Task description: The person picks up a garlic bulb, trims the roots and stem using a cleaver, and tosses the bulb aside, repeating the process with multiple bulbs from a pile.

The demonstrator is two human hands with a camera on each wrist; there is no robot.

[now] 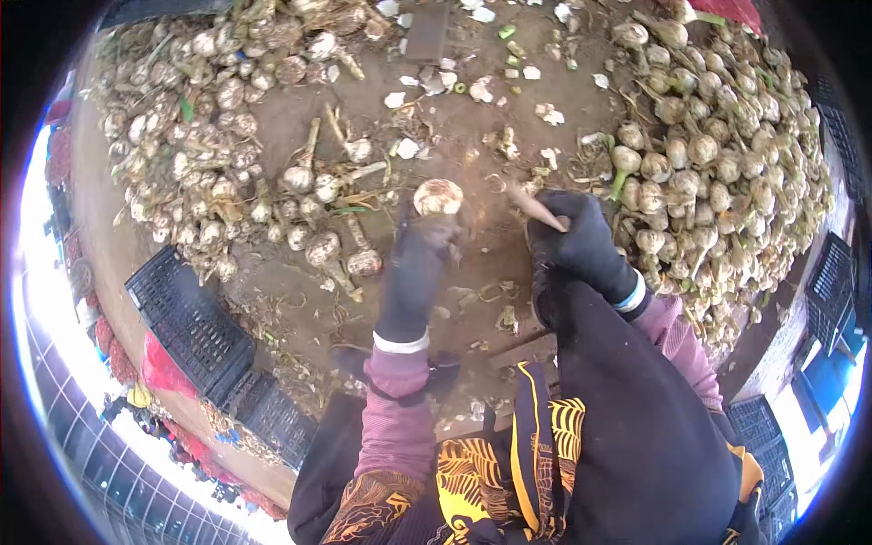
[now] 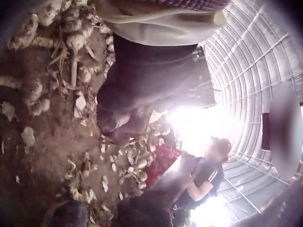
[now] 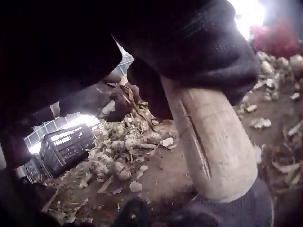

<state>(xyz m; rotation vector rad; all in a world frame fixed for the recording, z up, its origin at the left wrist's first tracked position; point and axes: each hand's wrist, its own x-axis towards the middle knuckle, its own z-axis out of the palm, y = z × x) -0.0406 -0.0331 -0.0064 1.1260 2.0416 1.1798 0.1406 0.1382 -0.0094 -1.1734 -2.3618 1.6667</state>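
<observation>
My left hand [image 1: 413,272], in a dark glove, holds a garlic bulb [image 1: 439,197] at its fingertips, with the bulb's round, pale side facing up. The hand is blurred in the head view. In the left wrist view, the dark glove [image 2: 142,90] hides most of the bulb. To the right, beside my knee, my gloved right hand [image 1: 586,241] grips a wooden handle [image 1: 538,207]. Up close in the right wrist view, that handle [image 3: 213,146] is thick and pale, with a long crack and a rounded butt. Any blade on it is hidden.
Garlic with stalks [image 1: 218,118] lies heaped at the left. A pile of trimmed bulbs [image 1: 708,163] fills the right side. Black plastic crates [image 1: 191,313] stand at the left edge. Peelings and stalk scraps litter the dirt. Another person [image 2: 203,179] is in the background.
</observation>
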